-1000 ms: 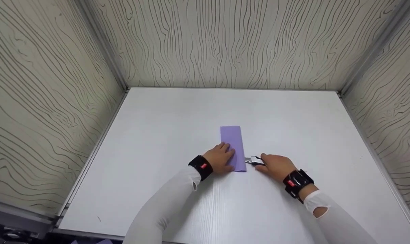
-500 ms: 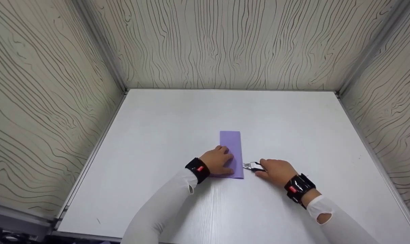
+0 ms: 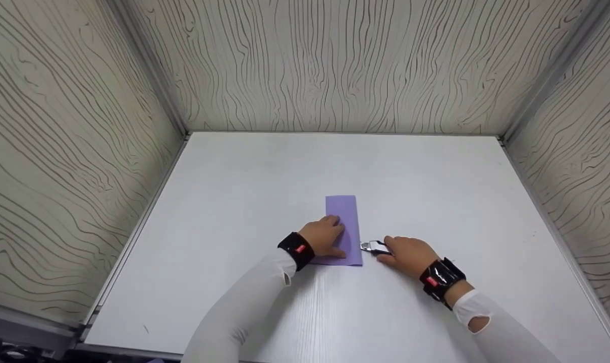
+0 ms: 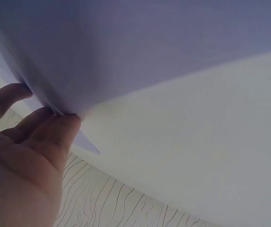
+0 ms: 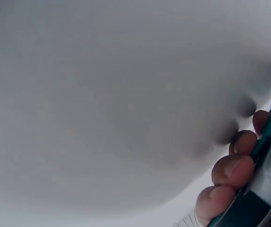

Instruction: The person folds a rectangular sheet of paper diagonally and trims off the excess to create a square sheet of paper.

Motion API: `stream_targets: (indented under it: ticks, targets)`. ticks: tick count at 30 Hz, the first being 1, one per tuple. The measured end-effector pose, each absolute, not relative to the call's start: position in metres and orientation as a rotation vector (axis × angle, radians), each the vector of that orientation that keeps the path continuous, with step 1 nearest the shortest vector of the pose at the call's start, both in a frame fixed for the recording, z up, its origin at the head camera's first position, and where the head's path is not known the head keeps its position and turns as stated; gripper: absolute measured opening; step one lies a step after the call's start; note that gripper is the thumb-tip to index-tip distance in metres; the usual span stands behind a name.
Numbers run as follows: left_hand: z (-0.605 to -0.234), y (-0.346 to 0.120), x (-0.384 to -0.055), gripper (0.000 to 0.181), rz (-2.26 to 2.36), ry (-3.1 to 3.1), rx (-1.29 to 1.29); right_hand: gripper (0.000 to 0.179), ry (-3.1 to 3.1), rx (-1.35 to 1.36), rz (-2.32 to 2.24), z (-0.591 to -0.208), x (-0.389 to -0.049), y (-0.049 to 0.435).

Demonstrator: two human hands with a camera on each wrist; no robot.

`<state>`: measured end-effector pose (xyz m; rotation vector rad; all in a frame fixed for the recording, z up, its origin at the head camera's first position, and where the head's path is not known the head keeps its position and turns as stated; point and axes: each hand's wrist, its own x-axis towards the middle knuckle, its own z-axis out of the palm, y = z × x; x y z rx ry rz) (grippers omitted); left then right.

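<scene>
A folded purple sheet of paper (image 3: 343, 212) lies lengthwise near the middle of the white table. My left hand (image 3: 322, 237) rests on its lower part, fingers spread and thumb toward the bottom edge. In the left wrist view, the fingertips (image 4: 69, 120) touch the paper (image 4: 173, 38), which fills the upper part. My right hand (image 3: 410, 256) grips a plier-style hand punch (image 3: 373, 246) with a silver head, which meets the paper's right edge. Curled fingers wrap its teal-green handle (image 5: 249, 208) in the right wrist view; its head is mostly out of that view.
The white tabletop (image 3: 244, 176) is bounded by wood-grain-patterned panels (image 3: 315, 65) at the back and both sides. Dark items (image 3: 12, 353) and a bit of purple sit below the table's near left edge, partly cut off.
The paper has slid slightly toward the person, with the left hand on it. The right hand and the punch have shifted the same way, staying at the right edge.
</scene>
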<state>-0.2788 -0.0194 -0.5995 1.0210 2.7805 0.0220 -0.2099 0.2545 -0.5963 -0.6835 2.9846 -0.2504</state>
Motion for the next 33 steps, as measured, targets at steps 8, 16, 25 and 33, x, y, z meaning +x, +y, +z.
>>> stream_targets:
  ticks: [8, 16, 25, 33]
  targets:
    - [-0.591, -0.019, -0.274, 0.081, 0.000, 2.784, 1.025, 0.035, 2.964, -0.652, -0.275, -0.594, -0.211, 0.254]
    - [-0.593, -0.020, -0.276, 0.078, 0.006, 2.779, 1.052, 0.034, 2.958, -0.627, -0.286, -0.595, -0.212, 0.253]
    - [-0.586, -0.021, -0.273, 0.076, -0.006, 2.767, 1.033, 0.036, 3.002, -0.685, -0.277, -0.597, -0.211, 0.253]
    - [-0.587, -0.019, -0.274, 0.076, -0.016, 2.775, 1.035, 0.038, 3.034, -0.705, -0.291, -0.601, -0.213, 0.254]
